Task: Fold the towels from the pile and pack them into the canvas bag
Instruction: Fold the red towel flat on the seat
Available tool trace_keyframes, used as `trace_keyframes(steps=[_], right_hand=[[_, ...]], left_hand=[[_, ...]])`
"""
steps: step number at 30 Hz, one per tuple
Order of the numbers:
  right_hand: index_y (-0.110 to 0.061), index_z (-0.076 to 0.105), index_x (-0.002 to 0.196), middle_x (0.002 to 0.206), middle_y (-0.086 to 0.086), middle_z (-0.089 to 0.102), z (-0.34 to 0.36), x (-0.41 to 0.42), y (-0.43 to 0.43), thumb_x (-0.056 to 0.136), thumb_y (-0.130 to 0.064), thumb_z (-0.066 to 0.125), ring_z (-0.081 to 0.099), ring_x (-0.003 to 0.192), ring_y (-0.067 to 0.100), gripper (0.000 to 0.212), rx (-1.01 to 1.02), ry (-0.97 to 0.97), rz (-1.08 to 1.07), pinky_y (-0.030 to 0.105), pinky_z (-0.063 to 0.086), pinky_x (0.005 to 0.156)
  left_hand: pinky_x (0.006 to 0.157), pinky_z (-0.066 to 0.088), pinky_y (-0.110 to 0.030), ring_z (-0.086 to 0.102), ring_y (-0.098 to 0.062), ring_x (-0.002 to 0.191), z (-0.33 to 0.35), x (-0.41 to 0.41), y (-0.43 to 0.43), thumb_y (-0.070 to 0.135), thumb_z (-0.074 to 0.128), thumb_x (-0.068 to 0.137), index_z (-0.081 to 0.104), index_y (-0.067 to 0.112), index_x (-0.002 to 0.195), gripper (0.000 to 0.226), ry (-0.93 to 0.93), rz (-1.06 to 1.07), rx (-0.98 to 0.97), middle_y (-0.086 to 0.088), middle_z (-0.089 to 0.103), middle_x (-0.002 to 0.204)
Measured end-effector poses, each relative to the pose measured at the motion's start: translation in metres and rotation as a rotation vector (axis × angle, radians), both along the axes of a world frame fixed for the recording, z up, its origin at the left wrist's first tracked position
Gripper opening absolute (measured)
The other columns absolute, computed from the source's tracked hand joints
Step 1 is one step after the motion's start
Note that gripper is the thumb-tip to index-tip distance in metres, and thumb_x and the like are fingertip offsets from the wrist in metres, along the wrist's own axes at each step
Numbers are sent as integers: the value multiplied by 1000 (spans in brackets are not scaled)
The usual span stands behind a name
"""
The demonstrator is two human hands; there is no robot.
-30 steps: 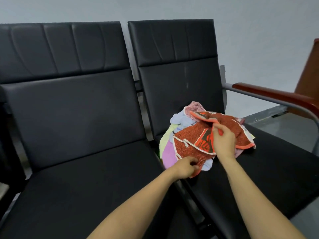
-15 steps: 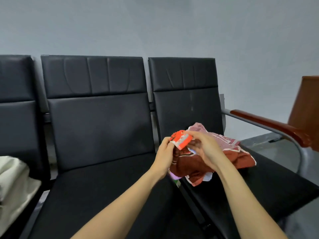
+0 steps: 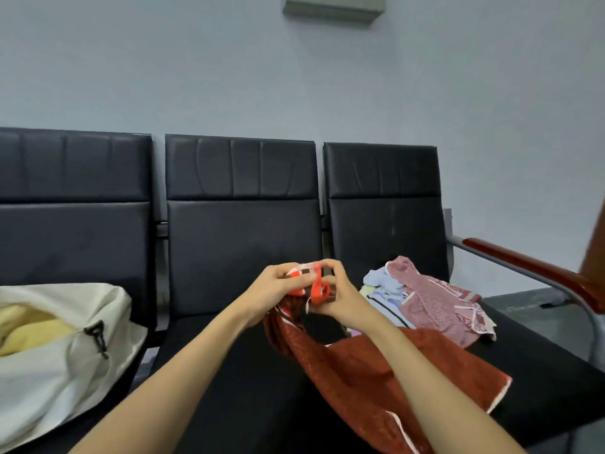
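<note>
Head view: a person faces a black padded bench (image 3: 229, 381) of three seats. The left hand (image 3: 274, 287) and right hand (image 3: 342, 301) meet above the middle seat. Each pinches the bunched, orange-trimmed edge of a rust-red towel (image 3: 376, 375), which hangs down onto the seats. The towel pile (image 3: 435, 303) lies on the right seat. The cream canvas bag (image 3: 65, 371) sits open on the left seat with something yellow inside. The step appears to be finding corners to start a fold. Next, the hands likely need to draw apart and spread the cloth.
</note>
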State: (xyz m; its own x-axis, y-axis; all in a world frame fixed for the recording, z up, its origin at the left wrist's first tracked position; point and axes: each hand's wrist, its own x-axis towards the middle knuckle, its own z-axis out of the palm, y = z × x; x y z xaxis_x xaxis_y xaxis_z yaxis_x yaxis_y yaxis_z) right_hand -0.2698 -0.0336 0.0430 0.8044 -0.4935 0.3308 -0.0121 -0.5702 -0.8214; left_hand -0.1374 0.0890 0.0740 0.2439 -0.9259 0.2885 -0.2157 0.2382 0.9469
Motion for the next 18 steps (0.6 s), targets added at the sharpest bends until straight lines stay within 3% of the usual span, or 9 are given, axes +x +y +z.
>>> trace_keyframes(steps=[2,4,8,11,13,15,16,18], right_hand=[[-42,44,130,105,-8,64,4,20,18,77,-13,77,64,100,9,69,-23,32,85,36,51,96],[-37,58,121,113,-6,65,5,41,38,76,-30,77,63,107,12,50,-111,101,126,40,51,97],[-26,65,111,114,-4,66,-2,80,67,83,-24,69,62,107,8,28,-63,59,135,31,47,99],[-24,69,99,94,-7,67,2,98,86,85,-4,55,59,83,1,28,110,-82,83,19,45,82],[-7,64,81,71,-3,54,3,106,95,80,-11,53,46,65,5,11,138,-159,39,28,39,66],[-10,43,68,63,-3,39,2,113,96,83,-11,56,35,59,6,20,69,-173,6,31,31,61],[-16,39,69,64,-5,40,2,114,95,86,-9,58,38,60,6,26,41,-160,25,31,34,62],[-23,51,87,80,-4,61,1,111,95,87,-14,68,58,73,10,19,79,-89,136,30,48,72]], left_hand=[[84,54,-27,70,-22,94,5,11,24,31,63,86,72,9,100,28,11,28,1,-12,74,98],[83,53,-25,70,-20,91,10,21,47,36,57,91,73,7,96,34,-42,90,-5,-12,74,95],[82,53,-29,70,-23,89,10,51,87,46,50,95,72,9,91,43,34,270,-101,-13,73,93],[87,52,-32,67,-17,89,0,80,111,42,49,97,68,7,109,42,142,453,-171,-7,73,97],[89,52,-32,67,-16,93,-11,97,124,36,48,99,63,7,120,39,197,569,-185,-6,72,103],[83,54,-31,67,-21,93,-22,110,133,32,43,102,64,7,113,35,208,661,-198,-8,72,101],[76,56,-29,67,-21,88,-26,115,137,30,40,103,63,6,109,34,230,689,-207,-8,71,96],[61,55,-22,68,-13,74,-30,121,146,27,36,104,59,3,108,33,290,708,-218,-7,69,88]])
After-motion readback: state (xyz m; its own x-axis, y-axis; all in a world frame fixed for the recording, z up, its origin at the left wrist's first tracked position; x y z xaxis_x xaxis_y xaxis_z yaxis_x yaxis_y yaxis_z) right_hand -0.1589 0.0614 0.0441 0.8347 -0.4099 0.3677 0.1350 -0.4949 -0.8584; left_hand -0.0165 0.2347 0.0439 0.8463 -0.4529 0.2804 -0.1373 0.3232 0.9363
